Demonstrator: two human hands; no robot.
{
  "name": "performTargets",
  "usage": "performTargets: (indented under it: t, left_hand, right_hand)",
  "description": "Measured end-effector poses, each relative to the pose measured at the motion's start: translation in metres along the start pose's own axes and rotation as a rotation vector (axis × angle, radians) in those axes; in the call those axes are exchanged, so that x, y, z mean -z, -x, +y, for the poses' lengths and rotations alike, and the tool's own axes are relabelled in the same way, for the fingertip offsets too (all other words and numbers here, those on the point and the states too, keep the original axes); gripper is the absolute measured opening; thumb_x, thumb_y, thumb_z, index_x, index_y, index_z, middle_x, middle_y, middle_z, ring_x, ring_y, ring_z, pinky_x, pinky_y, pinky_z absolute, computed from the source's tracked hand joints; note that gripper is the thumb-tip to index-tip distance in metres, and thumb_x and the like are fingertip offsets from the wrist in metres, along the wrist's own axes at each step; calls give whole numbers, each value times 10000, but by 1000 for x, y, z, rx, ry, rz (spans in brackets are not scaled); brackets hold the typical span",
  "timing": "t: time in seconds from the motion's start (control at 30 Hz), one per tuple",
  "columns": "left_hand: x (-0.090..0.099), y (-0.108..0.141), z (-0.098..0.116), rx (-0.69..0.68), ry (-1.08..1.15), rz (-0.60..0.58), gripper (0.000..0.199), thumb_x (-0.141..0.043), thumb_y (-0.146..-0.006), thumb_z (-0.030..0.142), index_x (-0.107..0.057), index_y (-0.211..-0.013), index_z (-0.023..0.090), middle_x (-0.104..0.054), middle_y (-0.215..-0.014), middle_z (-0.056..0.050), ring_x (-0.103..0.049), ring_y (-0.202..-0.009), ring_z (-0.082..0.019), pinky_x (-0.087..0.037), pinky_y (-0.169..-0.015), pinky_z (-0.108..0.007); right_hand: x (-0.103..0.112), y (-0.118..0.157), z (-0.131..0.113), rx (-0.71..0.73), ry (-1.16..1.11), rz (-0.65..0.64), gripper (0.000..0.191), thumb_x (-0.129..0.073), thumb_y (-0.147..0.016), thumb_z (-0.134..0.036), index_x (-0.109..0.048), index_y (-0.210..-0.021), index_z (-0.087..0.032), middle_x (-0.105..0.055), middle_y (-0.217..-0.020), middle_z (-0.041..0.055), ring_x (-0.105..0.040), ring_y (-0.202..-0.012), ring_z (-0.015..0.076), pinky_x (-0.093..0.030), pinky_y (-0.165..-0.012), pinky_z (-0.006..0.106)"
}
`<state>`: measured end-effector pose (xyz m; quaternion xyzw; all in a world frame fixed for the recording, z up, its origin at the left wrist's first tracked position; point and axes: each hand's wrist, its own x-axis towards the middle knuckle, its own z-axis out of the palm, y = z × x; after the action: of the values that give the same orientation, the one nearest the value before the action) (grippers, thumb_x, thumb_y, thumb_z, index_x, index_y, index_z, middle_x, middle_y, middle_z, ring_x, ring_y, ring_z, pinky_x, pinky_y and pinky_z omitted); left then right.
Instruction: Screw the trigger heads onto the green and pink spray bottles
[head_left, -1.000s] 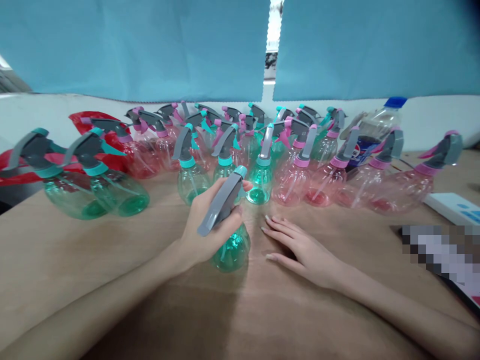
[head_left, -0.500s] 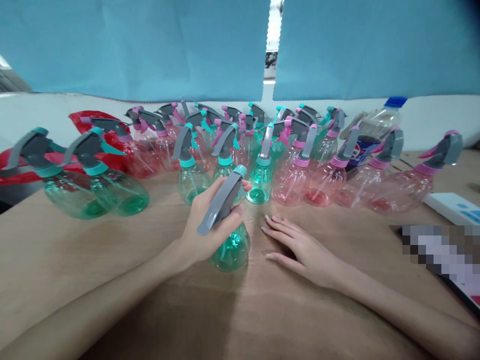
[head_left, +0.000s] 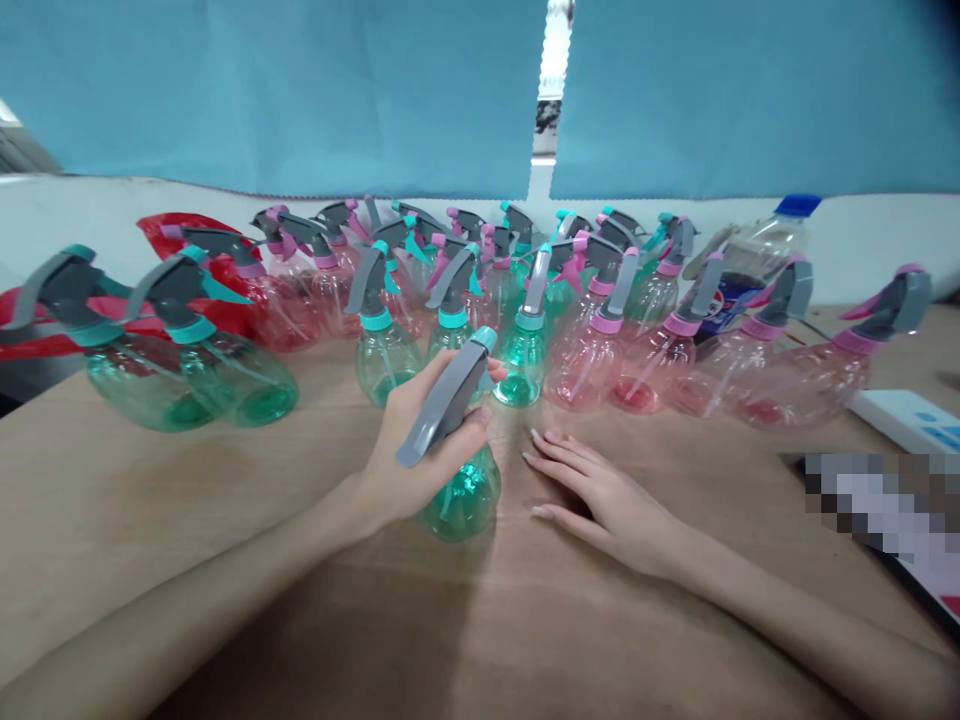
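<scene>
My left hand (head_left: 420, 430) is wrapped round the neck of a green spray bottle (head_left: 461, 505) with a grey and teal trigger head. The bottle is upright at the middle of the table, its neck and trigger partly hidden by my fingers. My right hand (head_left: 592, 490) lies flat on the wooden table (head_left: 615, 640), fingers stretched out, a short way right of that bottle and not touching it. Just beyond the hands stand a green spray bottle (head_left: 519, 365) with a teal collar and a pink spray bottle (head_left: 583, 370) with a pink collar.
Several more green and pink spray bottles crowd the back. Two green spray bottles (head_left: 247, 385) stand at the left before a red plastic bag (head_left: 195, 225). A large blue-capped bottle (head_left: 772, 240), a white box (head_left: 907, 415) and a dark-edged, blurred-out flat object (head_left: 885, 510) are at the right.
The view has shifted very slightly. Both hands and the held spray bottle stay practically where they were.
</scene>
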<state>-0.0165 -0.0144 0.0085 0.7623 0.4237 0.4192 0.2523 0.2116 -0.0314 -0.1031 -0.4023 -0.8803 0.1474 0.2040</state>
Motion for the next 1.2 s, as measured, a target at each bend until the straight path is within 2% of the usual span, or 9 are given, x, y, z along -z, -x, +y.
performTargets:
  t: [0.37,0.73,1.2]
  left_hand:
    - [0,1,5,1,-31,3,223,-524,-821,192,-549,-1043,185,-675,-996,-33,-558,-673,-127,-477,-628,-273]
    - [-1,1,-3,-3,3,-7,231,-528,-823,214,-553,-1052,191,-674,-1027,-35,-581,-697,-134,-472,-626,-278]
    - [0,0,4,15,-25,5,250,-514,-804,189,-552,-1051,198,-672,-1009,-36,-603,-765,-164,-493,-700,-312]
  right_hand:
    - [1,0,0,1,-29,14,557,-506,-932,-485,-446,-1429,-239,-433,-1489,95,-349,-1399,286,-302,-1138,545]
    - [0,0,0,-3,8,-9,572,-482,-940,-498,-454,-1421,-190,-414,-1500,106,-329,-1410,269,-286,-1151,522]
    - [0,0,0,5,-33,25,561,-518,-929,-473,-433,-1437,-249,-440,-1485,93,-359,-1393,287,-306,-1135,549]
